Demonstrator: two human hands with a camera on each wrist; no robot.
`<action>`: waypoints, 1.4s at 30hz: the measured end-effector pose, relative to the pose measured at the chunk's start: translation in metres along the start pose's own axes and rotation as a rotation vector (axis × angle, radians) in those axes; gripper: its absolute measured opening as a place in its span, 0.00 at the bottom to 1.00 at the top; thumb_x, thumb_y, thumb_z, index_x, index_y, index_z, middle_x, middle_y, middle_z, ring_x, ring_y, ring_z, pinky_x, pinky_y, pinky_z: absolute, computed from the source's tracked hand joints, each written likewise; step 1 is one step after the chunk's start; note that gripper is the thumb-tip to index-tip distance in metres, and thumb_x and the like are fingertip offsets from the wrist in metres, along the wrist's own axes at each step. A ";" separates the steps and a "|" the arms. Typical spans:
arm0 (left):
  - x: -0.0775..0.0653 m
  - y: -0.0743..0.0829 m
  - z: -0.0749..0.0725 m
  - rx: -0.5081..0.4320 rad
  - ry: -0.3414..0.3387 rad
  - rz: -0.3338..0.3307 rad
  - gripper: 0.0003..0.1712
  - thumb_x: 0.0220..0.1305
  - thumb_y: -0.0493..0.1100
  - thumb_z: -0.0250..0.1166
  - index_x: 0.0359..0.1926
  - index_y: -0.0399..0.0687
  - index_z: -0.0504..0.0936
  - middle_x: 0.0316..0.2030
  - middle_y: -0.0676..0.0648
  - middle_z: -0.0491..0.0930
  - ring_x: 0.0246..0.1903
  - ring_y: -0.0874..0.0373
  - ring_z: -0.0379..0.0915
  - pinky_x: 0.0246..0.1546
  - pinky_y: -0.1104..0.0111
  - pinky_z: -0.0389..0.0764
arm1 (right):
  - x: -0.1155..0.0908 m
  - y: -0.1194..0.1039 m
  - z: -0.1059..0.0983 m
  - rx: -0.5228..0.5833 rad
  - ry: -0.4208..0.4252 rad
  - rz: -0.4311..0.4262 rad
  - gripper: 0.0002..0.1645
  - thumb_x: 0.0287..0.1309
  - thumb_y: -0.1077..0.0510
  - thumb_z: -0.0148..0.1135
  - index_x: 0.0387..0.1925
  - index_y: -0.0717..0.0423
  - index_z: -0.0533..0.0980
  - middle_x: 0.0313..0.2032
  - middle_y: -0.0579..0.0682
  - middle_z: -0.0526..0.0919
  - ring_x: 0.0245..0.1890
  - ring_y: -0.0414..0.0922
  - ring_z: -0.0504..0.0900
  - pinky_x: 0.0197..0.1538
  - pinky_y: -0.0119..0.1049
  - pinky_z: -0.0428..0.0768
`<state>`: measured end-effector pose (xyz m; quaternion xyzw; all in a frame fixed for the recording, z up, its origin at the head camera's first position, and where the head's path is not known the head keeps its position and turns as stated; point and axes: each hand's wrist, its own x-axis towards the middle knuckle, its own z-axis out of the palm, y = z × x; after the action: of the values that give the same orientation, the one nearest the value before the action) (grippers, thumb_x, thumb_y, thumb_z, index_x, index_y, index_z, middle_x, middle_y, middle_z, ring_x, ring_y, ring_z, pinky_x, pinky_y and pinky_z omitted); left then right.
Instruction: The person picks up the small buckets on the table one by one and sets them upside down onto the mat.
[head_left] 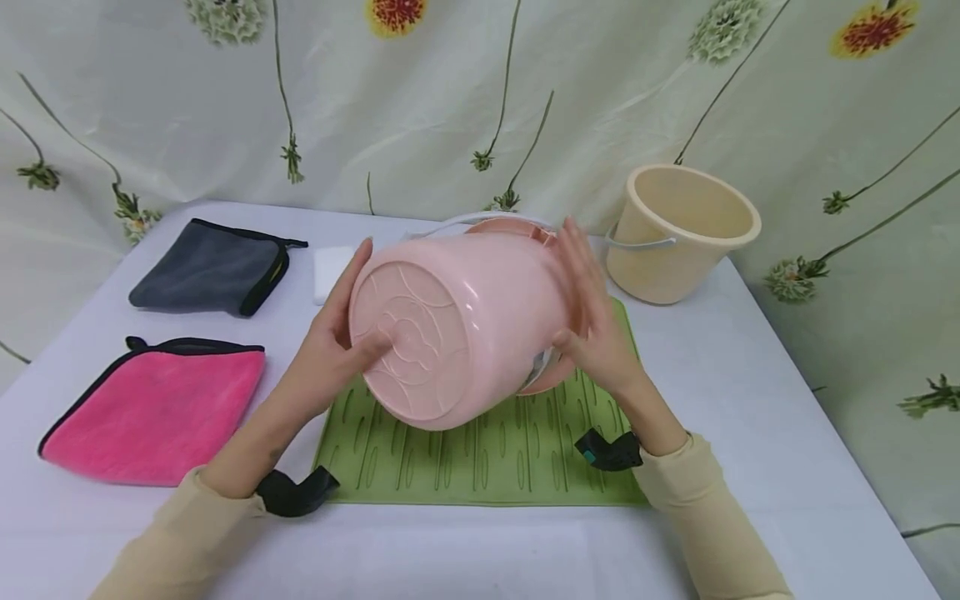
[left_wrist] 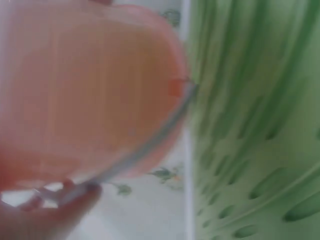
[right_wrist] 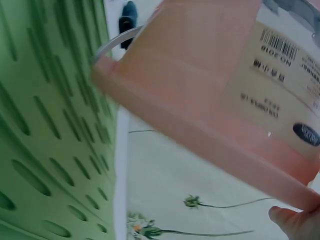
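Note:
A pink bucket [head_left: 487, 308] is tipped on its side above the green ribbed mat [head_left: 480, 467], its embossed base turned toward me and its mouth facing away to the right. At the base end my left hand [head_left: 341, 342] holds it, thumb across the base and fingers along the side. My right hand [head_left: 596, 325] holds the mouth end, with the thumb near the rim. The bucket's pale grey handle [left_wrist: 150, 145] hangs across its side. A printed label [right_wrist: 280, 75] with a barcode shows in the right wrist view. Some fingers are hidden behind the bucket.
A cream bucket [head_left: 667, 242] stands upright at the back right. To the left lie a dark grey cloth pouch [head_left: 210, 271] and a bright pink one [head_left: 161, 412], both black-edged. A small white block [head_left: 330, 271] sits behind my left hand. Flowered fabric [head_left: 450, 100] hangs behind the table.

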<state>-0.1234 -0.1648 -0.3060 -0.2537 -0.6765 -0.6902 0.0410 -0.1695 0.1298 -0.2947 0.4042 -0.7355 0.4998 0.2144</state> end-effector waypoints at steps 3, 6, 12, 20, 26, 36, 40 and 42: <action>0.002 0.013 -0.003 0.037 0.040 -0.026 0.44 0.63 0.35 0.60 0.73 0.64 0.48 0.69 0.46 0.50 0.57 0.49 0.61 0.42 0.68 0.77 | -0.003 0.005 0.009 -0.101 -0.060 -0.008 0.54 0.51 0.21 0.44 0.72 0.43 0.51 0.71 0.53 0.46 0.70 0.52 0.39 0.65 0.56 0.39; 0.006 0.022 -0.008 0.064 0.050 -0.053 0.43 0.63 0.35 0.59 0.73 0.64 0.50 0.68 0.45 0.51 0.57 0.48 0.61 0.42 0.70 0.77 | -0.006 0.007 0.018 -0.112 -0.105 0.014 0.52 0.50 0.20 0.44 0.72 0.37 0.50 0.71 0.52 0.47 0.70 0.52 0.38 0.64 0.59 0.40; 0.013 0.031 -0.018 0.223 0.053 -0.134 0.40 0.66 0.41 0.57 0.72 0.68 0.49 0.70 0.52 0.46 0.63 0.51 0.52 0.50 0.71 0.70 | -0.011 0.011 0.035 -0.017 -0.143 0.177 0.58 0.48 0.19 0.44 0.73 0.47 0.49 0.71 0.43 0.49 0.70 0.47 0.35 0.60 0.66 0.44; 0.043 0.050 -0.028 0.336 -0.032 -0.286 0.40 0.65 0.51 0.57 0.73 0.68 0.47 0.71 0.51 0.42 0.66 0.56 0.43 0.61 0.53 0.53 | -0.012 0.018 0.056 0.235 -0.090 0.282 0.60 0.50 0.22 0.46 0.73 0.52 0.45 0.72 0.47 0.46 0.70 0.47 0.40 0.61 0.56 0.57; 0.080 0.062 -0.039 0.380 -0.141 -0.393 0.42 0.64 0.57 0.56 0.73 0.65 0.45 0.72 0.52 0.37 0.68 0.59 0.34 0.63 0.51 0.49 | -0.005 0.022 0.064 0.385 -0.057 0.301 0.57 0.54 0.26 0.46 0.73 0.51 0.40 0.72 0.48 0.43 0.68 0.47 0.52 0.62 0.45 0.61; 0.121 0.050 -0.053 0.369 -0.278 -0.516 0.45 0.65 0.60 0.53 0.74 0.62 0.39 0.71 0.46 0.39 0.61 0.48 0.56 0.53 0.51 0.67 | 0.009 0.012 0.070 0.396 -0.012 0.404 0.64 0.50 0.21 0.44 0.72 0.59 0.39 0.71 0.56 0.41 0.69 0.47 0.46 0.65 0.44 0.53; 0.127 0.043 -0.058 0.367 -0.297 -0.532 0.45 0.64 0.59 0.55 0.74 0.62 0.40 0.71 0.47 0.39 0.61 0.49 0.56 0.54 0.51 0.66 | 0.008 0.014 0.074 0.381 -0.029 0.431 0.63 0.50 0.21 0.42 0.72 0.57 0.37 0.72 0.55 0.41 0.69 0.48 0.45 0.65 0.45 0.52; 0.129 0.039 -0.059 0.357 -0.305 -0.526 0.45 0.64 0.59 0.55 0.74 0.61 0.40 0.71 0.47 0.40 0.62 0.49 0.56 0.55 0.51 0.65 | 0.006 0.016 0.074 0.375 -0.034 0.444 0.63 0.50 0.21 0.42 0.73 0.57 0.37 0.72 0.55 0.41 0.69 0.48 0.45 0.65 0.46 0.53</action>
<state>-0.2373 -0.1868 -0.2150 -0.1600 -0.8270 -0.5020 -0.1960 -0.1791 0.0627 -0.3296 0.2743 -0.7042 0.6548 0.0089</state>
